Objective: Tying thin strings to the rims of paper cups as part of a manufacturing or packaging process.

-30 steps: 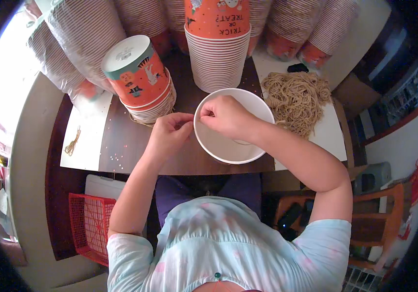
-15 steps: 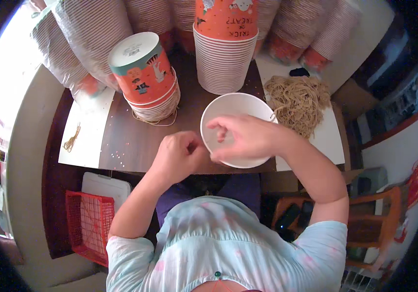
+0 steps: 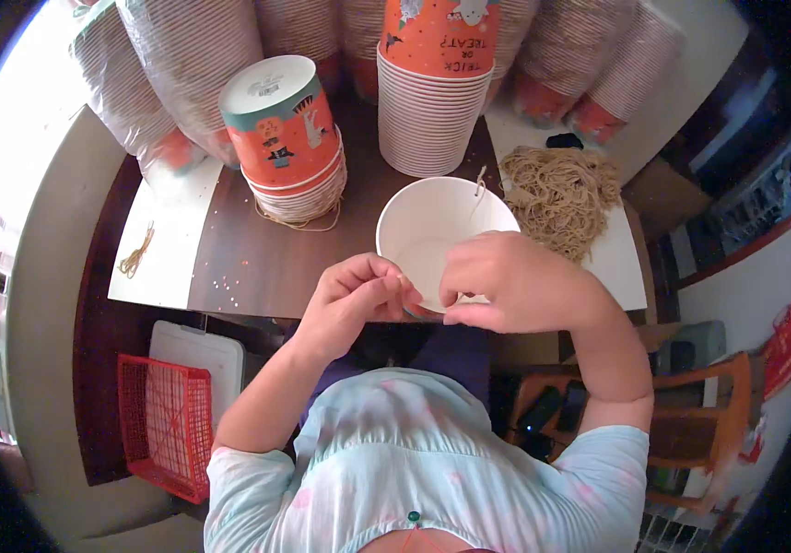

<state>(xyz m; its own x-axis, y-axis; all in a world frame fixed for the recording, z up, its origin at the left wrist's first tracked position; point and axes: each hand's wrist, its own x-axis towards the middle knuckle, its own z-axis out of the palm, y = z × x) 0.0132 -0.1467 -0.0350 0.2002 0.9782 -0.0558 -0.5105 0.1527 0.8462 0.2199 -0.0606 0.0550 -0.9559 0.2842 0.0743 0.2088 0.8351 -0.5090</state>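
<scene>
An open paper bucket, white inside, stands at the table's near edge. A tan cord is fixed at its far rim and hangs partly inside. At the near left rim my left hand is closed in a pinch, thumb against fingertips. My right hand is over the near right rim, its fingers curled and the thumb low by the rim. Whatever either hand pinches is too small or hidden to make out.
Behind the bucket stands a tall stack of nested orange buckets. Left of it is a shorter upturned stack with cords around its base. A heap of tan cords lies right; a small bundle lies far left. Plastic-wrapped stacks line the back.
My right hand has come from over the bucket's opening down to its near rim. My left hand has shifted right to the rim. The cord at the far rim now shows.
</scene>
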